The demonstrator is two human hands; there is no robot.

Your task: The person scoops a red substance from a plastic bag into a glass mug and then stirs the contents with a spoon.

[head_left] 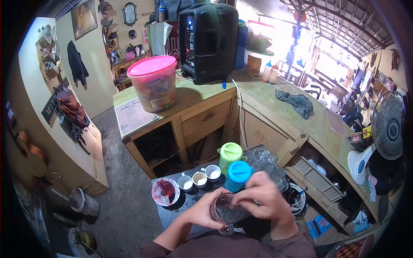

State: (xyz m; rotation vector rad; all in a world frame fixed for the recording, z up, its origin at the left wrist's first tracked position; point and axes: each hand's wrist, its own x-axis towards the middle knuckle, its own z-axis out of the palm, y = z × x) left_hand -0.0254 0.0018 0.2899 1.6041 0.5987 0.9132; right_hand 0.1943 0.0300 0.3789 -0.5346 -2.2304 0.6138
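Observation:
My left hand [201,210] is wrapped round a clear glass mug [228,210], its mouth tilted up toward me and its handle low. Over the rim, my right hand [264,200] has curled fingers at the opening; part of it is smeared by motion, and anything pinched there is hidden. Beyond the mug stand a blue-lidded pitcher [238,174] and a green-lidded pitcher [231,155]. Three light cups with pale contents, among them a white cup [212,172], stand in a row left of the pitchers. A white bowl [155,195] holds something dark red.
Several upturned glasses [261,159] crowd right of the pitchers. A wooden counter [206,96] bends around the front, carrying a pink-lidded tub [152,84], a black speaker [208,43] and a checked cloth [294,103]. At right are a white fan [361,165] and coiled cable [299,200].

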